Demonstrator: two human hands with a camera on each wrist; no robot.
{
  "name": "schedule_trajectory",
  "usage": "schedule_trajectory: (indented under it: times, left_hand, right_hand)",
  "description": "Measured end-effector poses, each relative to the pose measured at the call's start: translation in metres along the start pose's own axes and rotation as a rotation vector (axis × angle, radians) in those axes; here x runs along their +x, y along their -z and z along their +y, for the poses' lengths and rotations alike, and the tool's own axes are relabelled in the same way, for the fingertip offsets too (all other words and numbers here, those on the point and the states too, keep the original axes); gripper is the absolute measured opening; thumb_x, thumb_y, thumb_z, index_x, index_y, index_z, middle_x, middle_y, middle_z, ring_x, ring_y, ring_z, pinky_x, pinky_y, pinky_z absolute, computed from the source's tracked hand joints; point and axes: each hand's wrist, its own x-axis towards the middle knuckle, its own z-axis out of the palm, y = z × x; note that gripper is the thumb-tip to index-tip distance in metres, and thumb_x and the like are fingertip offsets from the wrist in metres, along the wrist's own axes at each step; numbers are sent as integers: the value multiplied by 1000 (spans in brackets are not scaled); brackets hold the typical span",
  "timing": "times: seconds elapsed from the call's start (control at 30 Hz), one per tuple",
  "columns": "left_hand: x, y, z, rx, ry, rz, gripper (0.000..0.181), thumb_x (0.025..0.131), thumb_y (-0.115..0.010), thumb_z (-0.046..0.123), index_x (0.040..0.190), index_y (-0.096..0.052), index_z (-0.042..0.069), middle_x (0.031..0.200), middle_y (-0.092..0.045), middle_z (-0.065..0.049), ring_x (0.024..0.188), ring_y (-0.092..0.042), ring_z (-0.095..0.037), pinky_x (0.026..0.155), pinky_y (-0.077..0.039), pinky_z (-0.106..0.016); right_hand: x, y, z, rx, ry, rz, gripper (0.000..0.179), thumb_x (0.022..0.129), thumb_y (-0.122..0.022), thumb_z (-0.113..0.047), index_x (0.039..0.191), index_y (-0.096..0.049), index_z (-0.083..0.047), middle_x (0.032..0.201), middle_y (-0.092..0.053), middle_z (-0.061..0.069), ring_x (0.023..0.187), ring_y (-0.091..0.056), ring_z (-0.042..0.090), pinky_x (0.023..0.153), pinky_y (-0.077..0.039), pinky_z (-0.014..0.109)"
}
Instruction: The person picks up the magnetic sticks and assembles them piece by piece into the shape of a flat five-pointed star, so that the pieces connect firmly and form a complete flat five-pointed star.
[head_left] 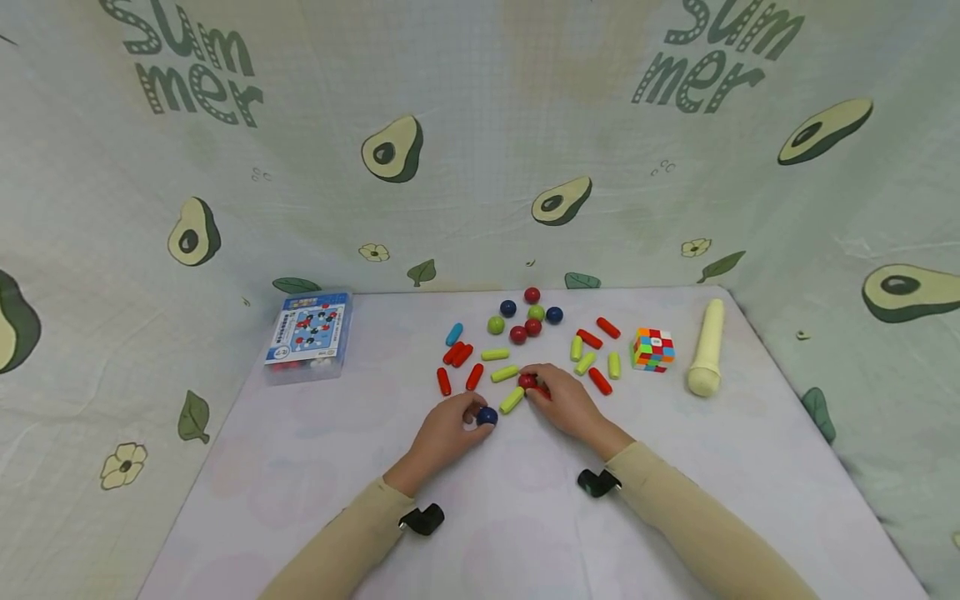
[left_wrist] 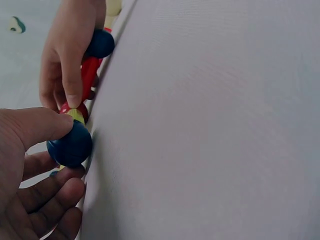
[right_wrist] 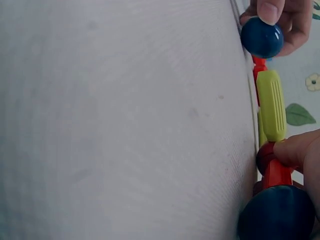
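Note:
My left hand [head_left: 447, 429] pinches a dark blue ball [left_wrist: 71, 145] between thumb and fingers. A yellow-green rod [right_wrist: 271, 106] runs from the red ball [right_wrist: 266, 157] toward that blue ball, with a small gap at its end. With thumb and fingers, my right hand [head_left: 566, 402] grips the red ball. On the red ball's other side, a red rod [right_wrist: 277, 173] leads to a second blue ball [right_wrist: 276, 214], below the right hand's fingers in the right wrist view. In the head view the right hand hides that second ball.
Loose red rods [head_left: 474, 377] and yellow-green rods [head_left: 495, 354] lie around the hands, with a blue rod [head_left: 453, 334]. Several balls [head_left: 518, 335] cluster behind. A clear kit box [head_left: 307, 333] sits far left; a puzzle cube [head_left: 653, 350] and a cream baton-like object [head_left: 707, 350] lie right.

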Motion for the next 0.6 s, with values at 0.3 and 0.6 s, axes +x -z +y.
schedule_trajectory:
  times: [0.3,0.6]
  left_hand:
    - [4,-1,10,-39,-27,3,37,88,-82,34,117,-69,16,95,-63,8,84,-55,-11,72,-50,-23]
    - [7,-4,13,-44,-16,-22,37,90,-79,35,120,-70,17,95,-60,8,86,-53,-12,72,-49,-24]
  right_hand:
    - [1,2,-1,6,0,-5,39,99,-68,-19,138,-60,-16,121,-64,5,99,-55,21,93,-51,40]
    - [0,1,0,-2,0,-3,42,99,-68,-19,139,-59,-16,122,-64,5,99,-56,21,93,-51,41]
